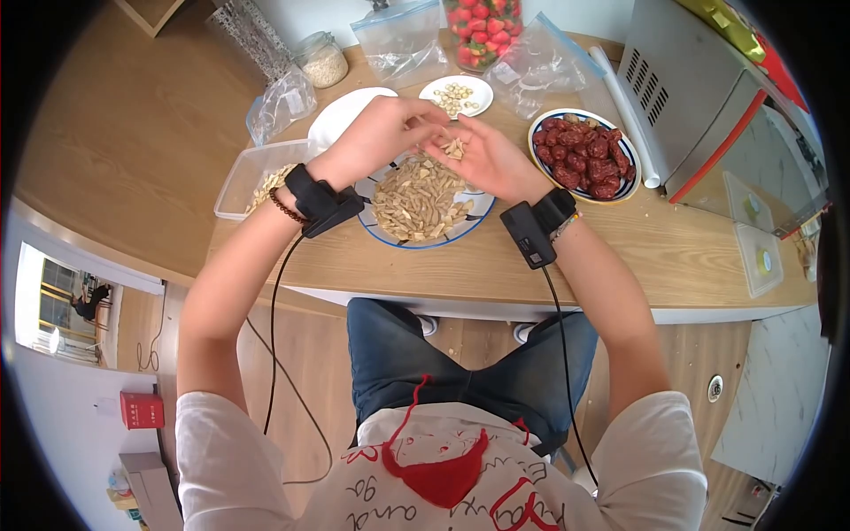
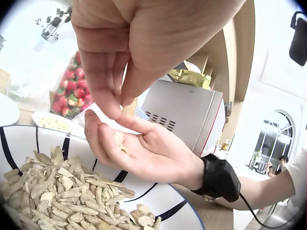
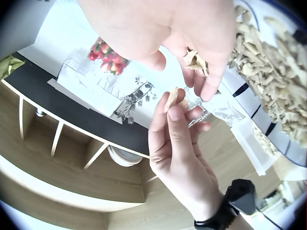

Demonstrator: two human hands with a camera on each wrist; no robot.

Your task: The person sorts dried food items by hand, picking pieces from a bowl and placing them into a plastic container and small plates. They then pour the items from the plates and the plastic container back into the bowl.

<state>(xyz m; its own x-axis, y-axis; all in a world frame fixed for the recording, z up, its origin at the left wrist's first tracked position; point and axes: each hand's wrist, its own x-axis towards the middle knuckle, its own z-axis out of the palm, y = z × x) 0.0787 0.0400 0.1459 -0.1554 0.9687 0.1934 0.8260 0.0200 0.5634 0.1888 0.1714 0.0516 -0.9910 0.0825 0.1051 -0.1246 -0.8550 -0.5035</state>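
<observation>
Over a wide blue-rimmed plate (image 1: 481, 215), my left hand (image 1: 390, 133) pinches a pale dried slice (image 3: 170, 99) between thumb and fingertips. My right hand (image 1: 496, 164) is turned palm up beside it, its relaxed fingers slightly bent. Several thin dried slices (image 3: 195, 62) lie on the fingers of that right hand. The left fingertips are close to the right fingers. Beneath both hands the plate carries a heap of beige dried root pieces (image 1: 421, 199). In the left wrist view the heap spreads below the cupped right hand.
A clear plastic box (image 1: 232, 190) of pale slices stands left. A bare white plate (image 1: 341, 115) and a small plate (image 1: 482, 99) of pale pieces sit behind. Red dates (image 1: 589, 159) fill a bowl at right, near a grey appliance (image 1: 677, 88). Plastic bags (image 1: 403, 57) lie at the back.
</observation>
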